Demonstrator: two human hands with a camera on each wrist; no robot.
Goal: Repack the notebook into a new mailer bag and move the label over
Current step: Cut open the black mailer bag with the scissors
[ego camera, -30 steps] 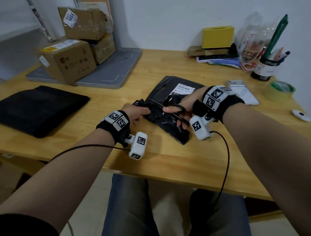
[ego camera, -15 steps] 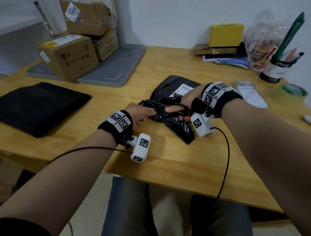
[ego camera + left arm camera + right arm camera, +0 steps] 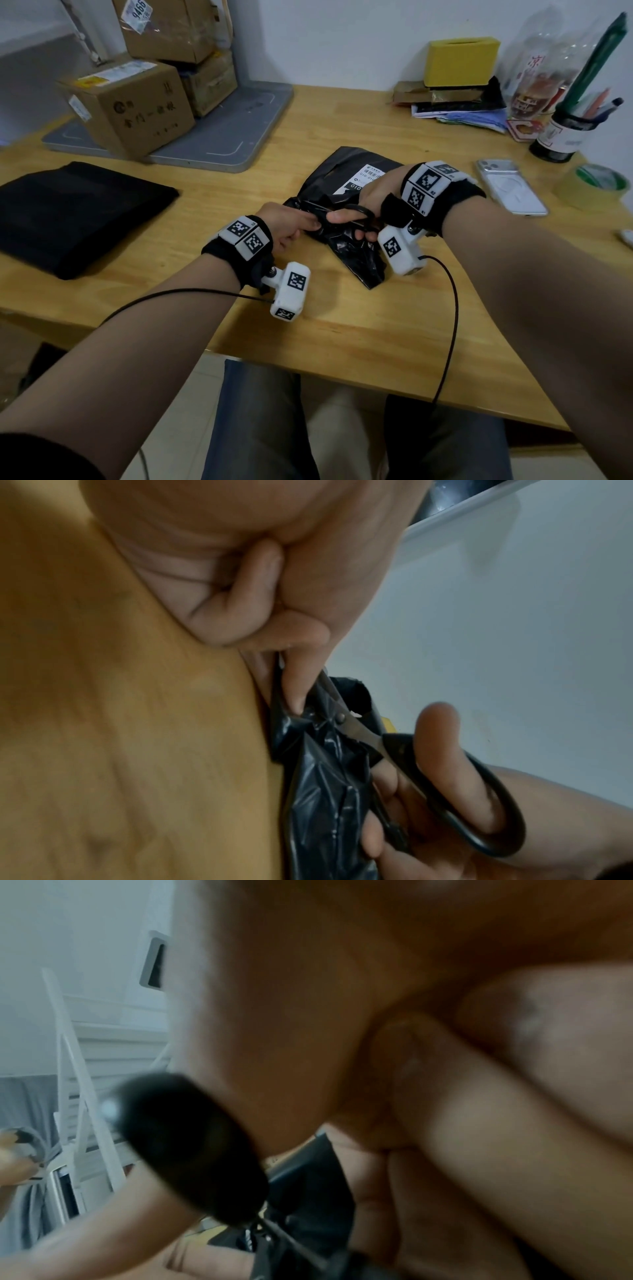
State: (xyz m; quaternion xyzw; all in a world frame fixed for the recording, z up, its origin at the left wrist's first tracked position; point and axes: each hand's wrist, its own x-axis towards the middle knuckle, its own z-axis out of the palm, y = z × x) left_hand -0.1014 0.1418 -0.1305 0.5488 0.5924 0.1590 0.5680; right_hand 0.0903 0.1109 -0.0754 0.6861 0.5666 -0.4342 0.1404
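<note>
On the wooden table [image 3: 342, 325], the left hand [image 3: 284, 226] pinches the black mailer bag [image 3: 346, 240] while the right hand's [image 3: 373, 202] grip curls round scissors [image 3: 445, 785].

Head view: even, soft indoor light, slightly dim; wide-angle bending at the edges, table [image 3: 342, 325] curved. Faint shadows under both forearms. Left wrist view: sharp on the scissors [image 3: 359, 731], wood blurred. Right wrist view: heavily blurred, possibly motion; right hand [image 3: 411, 1042] fills the frame.

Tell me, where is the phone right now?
In the head view the phone lies flat on the wooden table, on the right side, just beyond the right hand and beside the roll of tape.
</note>
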